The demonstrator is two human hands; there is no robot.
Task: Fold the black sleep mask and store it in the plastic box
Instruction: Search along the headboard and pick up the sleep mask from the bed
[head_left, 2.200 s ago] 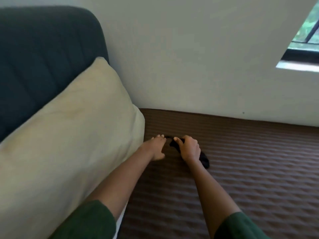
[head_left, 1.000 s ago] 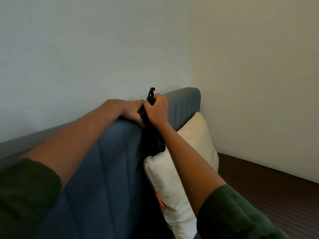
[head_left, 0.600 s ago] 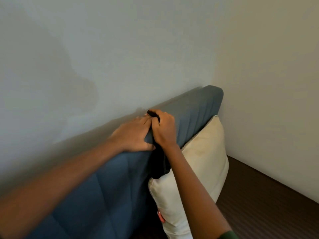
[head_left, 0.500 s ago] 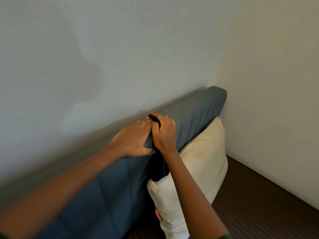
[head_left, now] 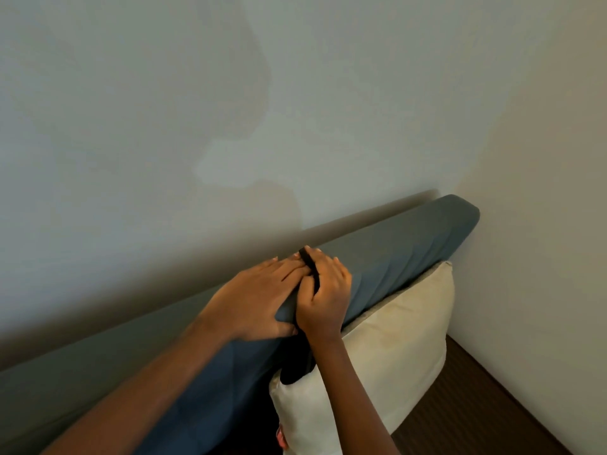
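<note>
The black sleep mask (head_left: 297,362) hangs over the top edge of the blue-grey headboard (head_left: 410,247), its strap (head_left: 310,264) running up between my two hands. My right hand (head_left: 325,297) is closed around the mask and strap at the headboard's top. My left hand (head_left: 259,297) lies flat beside it, fingers spread on the headboard and touching the strap. The lower end of the mask dangles in front of the pillow. No plastic box is in view.
A cream pillow (head_left: 394,349) leans against the headboard on the right. The brown ribbed bed cover (head_left: 486,418) shows at bottom right. Pale walls (head_left: 197,110) meet in a corner behind the headboard.
Both hands lifted the mask from the bed cover up onto the headboard's top. In the last half second the left hand's fingers flattened and the strap was pressed down.
</note>
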